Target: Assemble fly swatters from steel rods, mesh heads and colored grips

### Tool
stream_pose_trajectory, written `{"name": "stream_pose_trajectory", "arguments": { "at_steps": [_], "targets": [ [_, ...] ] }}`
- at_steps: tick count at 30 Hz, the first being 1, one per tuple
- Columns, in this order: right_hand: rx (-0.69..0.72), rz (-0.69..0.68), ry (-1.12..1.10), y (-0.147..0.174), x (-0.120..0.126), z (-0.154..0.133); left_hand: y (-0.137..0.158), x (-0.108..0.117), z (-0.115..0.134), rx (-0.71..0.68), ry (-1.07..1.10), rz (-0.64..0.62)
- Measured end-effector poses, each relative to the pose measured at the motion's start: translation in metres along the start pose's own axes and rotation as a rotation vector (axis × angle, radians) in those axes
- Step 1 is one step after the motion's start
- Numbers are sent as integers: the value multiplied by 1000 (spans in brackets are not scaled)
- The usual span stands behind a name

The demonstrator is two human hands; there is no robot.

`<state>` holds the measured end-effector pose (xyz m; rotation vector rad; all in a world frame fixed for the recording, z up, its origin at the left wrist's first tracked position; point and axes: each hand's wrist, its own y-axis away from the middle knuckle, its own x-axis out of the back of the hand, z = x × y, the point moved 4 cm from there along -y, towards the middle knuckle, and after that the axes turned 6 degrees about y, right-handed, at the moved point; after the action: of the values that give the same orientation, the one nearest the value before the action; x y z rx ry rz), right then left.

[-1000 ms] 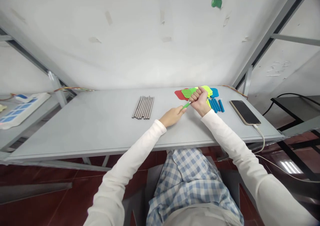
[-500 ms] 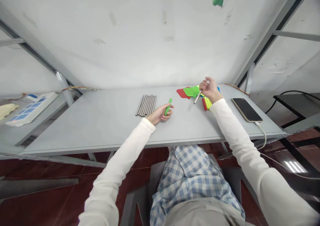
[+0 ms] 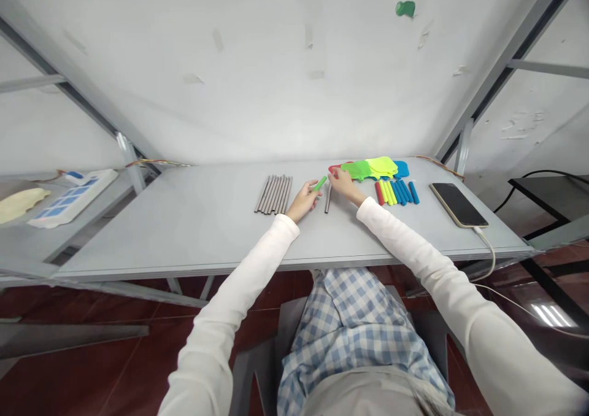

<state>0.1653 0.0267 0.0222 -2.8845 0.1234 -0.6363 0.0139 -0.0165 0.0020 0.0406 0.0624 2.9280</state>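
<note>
Near the middle of the tabletop my left hand is closed around a short green handle tube, its upper end sticking out toward the right. Just beside it, my right hand grips a thin metal tube by its upper part; the lower end points down toward the table. A row of several metal tubes lies left of my left hand. Right of my right hand lie red, yellow and blue handle tubes in a row. Behind them are flat fly-swatter-like heads in red, green, yellow and blue.
A phone with a white charging cable lies at the table's right end. Metal frame posts flank the grey table, and a white wall stands behind. A blue-and-white tray sits on a surface at far left.
My right hand has moved left with the metal tube, from over the coloured pieces to beside my left hand. My left hand has shifted slightly right, still holding the green handle tube.
</note>
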Motion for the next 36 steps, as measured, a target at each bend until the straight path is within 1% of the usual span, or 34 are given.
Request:
{"name": "stream_pose_trajectory", "arguments": {
  "at_steps": [3,6,9,12,15,17,20,22,25,28,30,33,36],
  "targets": [
    [16,51,-16,8,5,0,-6,-6,-3,-66,-109,6],
    [69,45,-71,15,9,-1,-6,-16,4,-193,-268,-22],
    [96,31,-173,16,17,2,-4,-27,14,-337,-519,-70],
    [83,67,-222,13,35,7,-5,-32,17,-378,-761,-152],
    [106,123,-106,11,59,13,-4,-28,16,-393,-887,-218],
    [159,152,13,13,73,17,0,-20,16,-407,-965,-211],
    [194,180,250,17,87,28,9,-5,18,-426,-1101,-136],
    [201,180,490,19,92,35,14,5,21,-439,-1180,-58],
    [208,147,832,19,94,43,17,21,27,-421,-1264,4],
    [221,111,1000,18,94,44,16,35,29,-343,-1297,-1],
    [260,120,1028,20,95,40,15,43,28,-311,-1295,9],
    [335,108,996,24,92,34,14,52,24,-276,-1269,33],
    [399,47,935,30,86,30,14,60,14,-136,-1225,24]
  ]
}}
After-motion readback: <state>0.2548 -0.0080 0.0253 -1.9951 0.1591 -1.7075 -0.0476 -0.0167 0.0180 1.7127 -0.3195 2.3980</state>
